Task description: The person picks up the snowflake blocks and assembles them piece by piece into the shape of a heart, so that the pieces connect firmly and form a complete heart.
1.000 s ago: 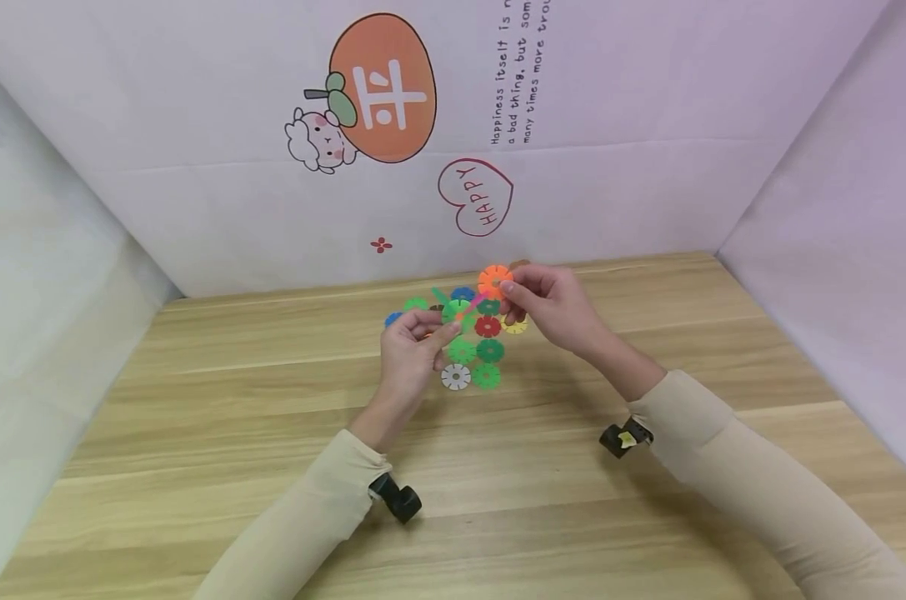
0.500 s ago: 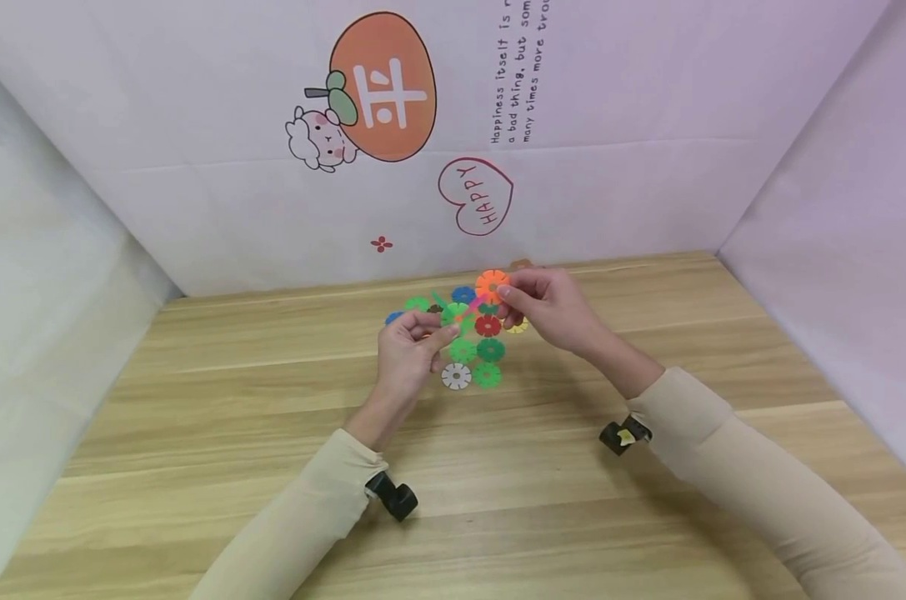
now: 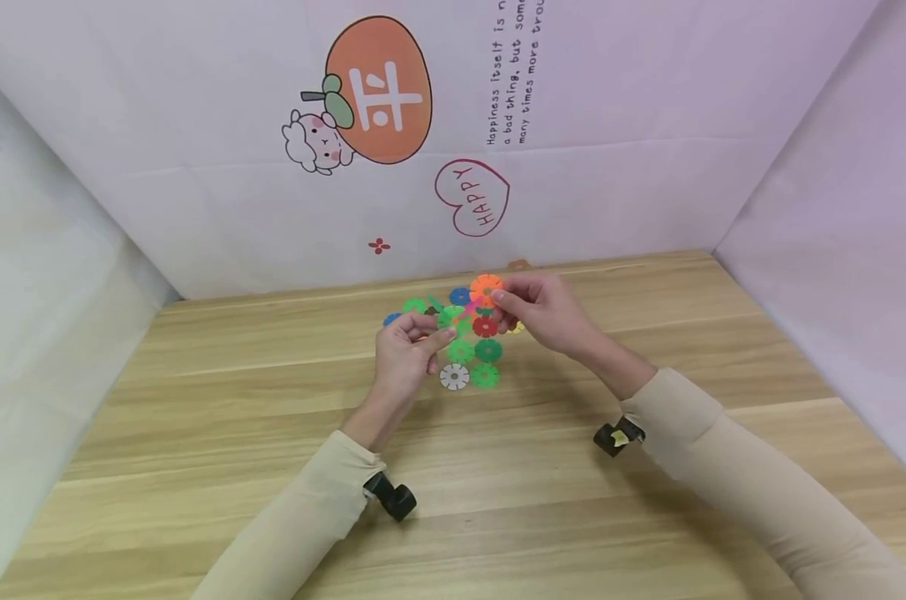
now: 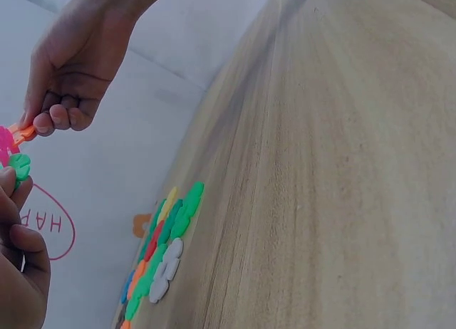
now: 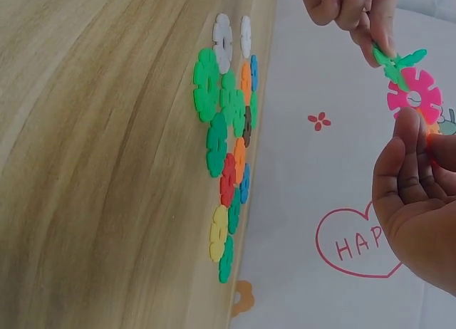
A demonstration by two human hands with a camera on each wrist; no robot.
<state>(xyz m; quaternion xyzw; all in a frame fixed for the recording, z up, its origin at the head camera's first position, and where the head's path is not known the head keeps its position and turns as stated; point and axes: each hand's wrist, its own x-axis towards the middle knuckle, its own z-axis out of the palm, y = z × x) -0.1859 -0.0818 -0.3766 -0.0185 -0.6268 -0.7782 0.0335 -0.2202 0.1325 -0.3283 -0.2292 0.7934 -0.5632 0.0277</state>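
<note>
Above the far part of the table, my left hand (image 3: pixel 407 346) pinches green slotted interlocking discs (image 3: pixel 449 317) between thumb and fingers. My right hand (image 3: pixel 550 310) pinches an orange slotted disc (image 3: pixel 486 287) by its edge. A pink disc (image 5: pixel 420 89) sits between the green and orange ones, in line with both. In the right wrist view, the green pieces (image 5: pixel 409 60) stand at angles to each other at the pink disc's edge. My right fingers hide most of the orange disc there. The left wrist view has the joined pieces at its left edge, partly cut off.
More slotted discs lie on the wooden table (image 3: pixel 453 500) below my hands, including a white one (image 3: pixel 454 377), a red one (image 3: pixel 486 326), a dark green one (image 3: pixel 488 350) and a blue one (image 3: pixel 459 296). A white printed backdrop (image 3: pixel 610 167) rises behind the table's far edge.
My right hand has come slightly down and left with the orange disc, covering more of the pink one in the head view. My left hand keeps its hold on the green discs.
</note>
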